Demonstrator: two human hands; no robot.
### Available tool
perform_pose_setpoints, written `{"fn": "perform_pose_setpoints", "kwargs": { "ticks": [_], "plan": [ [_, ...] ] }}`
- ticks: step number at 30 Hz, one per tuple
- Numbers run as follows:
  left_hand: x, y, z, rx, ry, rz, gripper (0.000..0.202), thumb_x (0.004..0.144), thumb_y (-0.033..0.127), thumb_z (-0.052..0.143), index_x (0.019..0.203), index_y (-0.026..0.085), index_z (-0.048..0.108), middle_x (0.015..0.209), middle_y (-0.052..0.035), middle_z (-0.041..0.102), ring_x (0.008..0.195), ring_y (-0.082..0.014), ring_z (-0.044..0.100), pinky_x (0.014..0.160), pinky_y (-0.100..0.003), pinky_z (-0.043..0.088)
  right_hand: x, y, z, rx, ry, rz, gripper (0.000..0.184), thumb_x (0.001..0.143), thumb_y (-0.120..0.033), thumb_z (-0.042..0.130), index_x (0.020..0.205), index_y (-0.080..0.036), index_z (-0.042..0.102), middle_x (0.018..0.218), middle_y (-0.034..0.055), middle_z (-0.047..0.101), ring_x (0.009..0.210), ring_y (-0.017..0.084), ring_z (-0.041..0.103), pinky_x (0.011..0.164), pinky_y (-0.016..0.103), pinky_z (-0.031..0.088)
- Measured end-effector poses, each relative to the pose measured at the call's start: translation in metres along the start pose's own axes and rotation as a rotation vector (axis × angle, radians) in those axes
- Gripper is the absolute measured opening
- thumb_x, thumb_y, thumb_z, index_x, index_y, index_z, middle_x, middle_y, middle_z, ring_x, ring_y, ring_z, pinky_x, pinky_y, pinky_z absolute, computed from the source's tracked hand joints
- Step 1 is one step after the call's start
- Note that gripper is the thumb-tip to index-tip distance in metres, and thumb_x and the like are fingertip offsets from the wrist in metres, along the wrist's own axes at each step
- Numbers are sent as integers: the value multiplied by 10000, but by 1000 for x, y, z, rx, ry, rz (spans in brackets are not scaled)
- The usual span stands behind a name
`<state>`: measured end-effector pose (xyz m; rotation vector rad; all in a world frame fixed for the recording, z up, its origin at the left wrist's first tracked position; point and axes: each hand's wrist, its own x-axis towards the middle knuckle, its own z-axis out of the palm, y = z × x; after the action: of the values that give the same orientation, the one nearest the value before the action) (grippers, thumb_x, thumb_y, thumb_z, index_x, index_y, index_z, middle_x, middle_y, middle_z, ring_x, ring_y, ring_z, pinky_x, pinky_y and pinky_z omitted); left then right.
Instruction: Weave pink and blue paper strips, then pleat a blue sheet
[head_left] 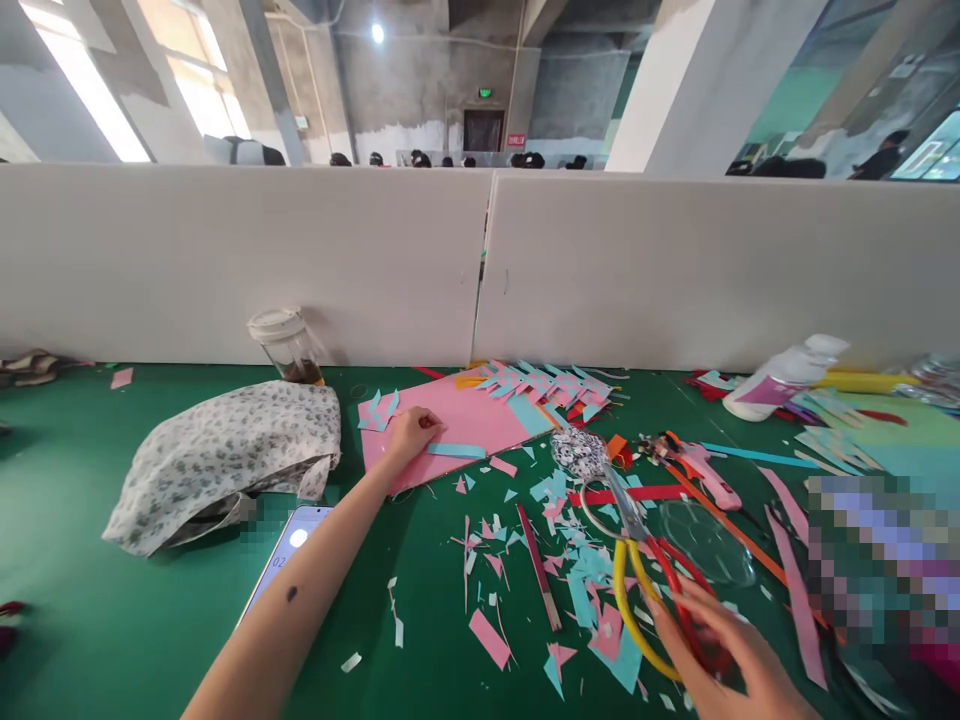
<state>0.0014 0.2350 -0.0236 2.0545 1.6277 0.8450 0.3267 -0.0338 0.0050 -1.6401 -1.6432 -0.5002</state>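
Note:
My left hand (415, 432) rests on a pink sheet of paper (480, 410), its fingers curled together; whatever they may hold is hidden. Below the fingers, a light-blue paper strip (457, 451) lies along the sheet's near edge. To the left of the hand are small blue and pink folded pieces (379, 410). At the lower right my right hand (716, 640) has its fingers around the red handles of a pair of scissors (679, 570). Yellow-handled scissors (621, 600) lie against them, the blades overlapping. Pink and blue interleaved paper pieces (547, 385) line the sheet's far edge.
Paper scraps (577, 550) litter the green table (420, 620). A floral cloth (232, 450), a phone (289, 540) and a lidded jar (289, 345) stand left. Toward the right are a pink glue gun (709, 475), a clear dish (709, 540) and a white bottle (784, 380). A white partition (300, 240) borders the back.

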Motion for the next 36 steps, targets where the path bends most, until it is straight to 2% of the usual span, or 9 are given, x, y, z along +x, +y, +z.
{"fn": "perform_pose_setpoints", "kwargs": {
  "ticks": [3,8,11,14,20,22,25,31,36],
  "plan": [
    [-3,-1,3,-47,24,11,145,761,312,590,749,177,643,788,-27,668,708,-142,590,659,-247,446,53,-7,38,134,-55,-157,167,778,-306,634,907,-202,624,916,67,685,784,194,648,711,309,506],
    [-5,-4,5,-121,41,12,147,770,309,571,815,192,646,786,-10,670,702,-129,592,624,-227,439,143,-38,140,302,-214,-199,173,836,-353,532,835,-202,617,857,72,680,810,214,638,708,341,508],
    [-4,-5,4,-148,54,-15,145,781,293,552,809,189,650,813,-11,676,712,-125,598,624,-222,440,165,-63,178,309,-324,-259,212,873,-337,475,855,-192,629,854,78,670,841,216,622,751,351,494],
    [-3,-5,3,-147,46,-32,130,778,279,560,793,188,651,815,-9,676,715,-124,599,634,-222,442,161,-86,186,313,-448,-345,211,864,-345,507,934,-194,638,969,81,649,959,206,588,830,325,465],
    [-6,1,2,-64,-28,-67,144,826,286,539,852,183,635,893,-23,661,802,-138,595,742,-254,469,133,-91,173,247,-704,-454,170,867,-309,540,914,-169,625,907,41,635,800,141,605,714,298,501],
    [-7,3,1,-20,-74,-86,183,859,298,517,948,171,614,984,-46,632,864,-151,588,789,-302,482,125,-83,161,230,-733,-481,181,890,-293,509,958,-153,601,927,35,625,766,124,600,685,304,507],
    [-1,10,-5,54,-147,-131,284,883,321,500,1114,160,540,1128,-84,560,952,-181,570,817,-384,494,115,-76,132,235,-735,-556,152,877,-205,513,783,-161,623,765,16,625,701,126,593,657,278,485],
    [17,40,-13,200,-256,-239,324,872,320,520,1152,156,516,1149,-87,545,981,-198,565,818,-398,493,86,-78,52,257,-573,-552,237,911,-134,383,880,-169,616,875,65,636,840,163,594,732,298,468],
    [-24,70,3,222,-306,-122,325,875,322,514,1152,151,515,1148,-89,546,975,-196,566,818,-403,494,47,-68,-1,335,-314,-483,183,870,-90,458,961,-176,591,884,66,648,833,171,595,753,320,473]
  ]
}}
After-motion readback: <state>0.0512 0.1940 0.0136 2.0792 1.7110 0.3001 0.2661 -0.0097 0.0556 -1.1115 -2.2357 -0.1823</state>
